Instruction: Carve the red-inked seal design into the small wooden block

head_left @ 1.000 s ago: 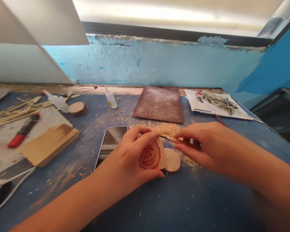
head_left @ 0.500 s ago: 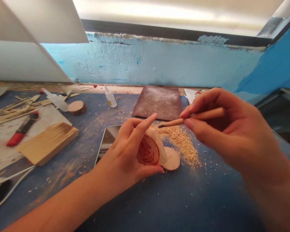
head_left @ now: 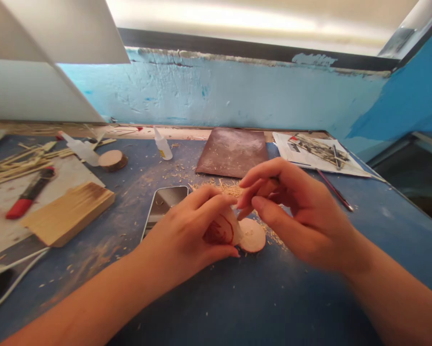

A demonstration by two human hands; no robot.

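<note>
My left hand (head_left: 190,230) is closed round a small wooden disc with a red drawing (head_left: 221,229), held on edge on the blue table (head_left: 266,298). A second, plain wooden disc (head_left: 252,235) lies flat just right of it. My right hand (head_left: 291,211) is closed in a pinch on a thin wooden-handled tool, mostly hidden by the fingers, its tip down at the top edge of the red-marked disc. Wood shavings (head_left: 233,187) lie behind the hands. A phone (head_left: 163,204) lies under my left hand.
A brown sheet (head_left: 233,151) and papers with tools (head_left: 320,154) lie at the back. A purple pencil (head_left: 334,190) is on the right. Glue bottles (head_left: 163,144), a bark disc (head_left: 111,160), a wood block (head_left: 69,211), a red cutter (head_left: 26,194) and sticks (head_left: 17,163) are on the left.
My right hand, raised with the tool half a second ago, has come back down to the red-marked disc. My left hand has kept its hold.
</note>
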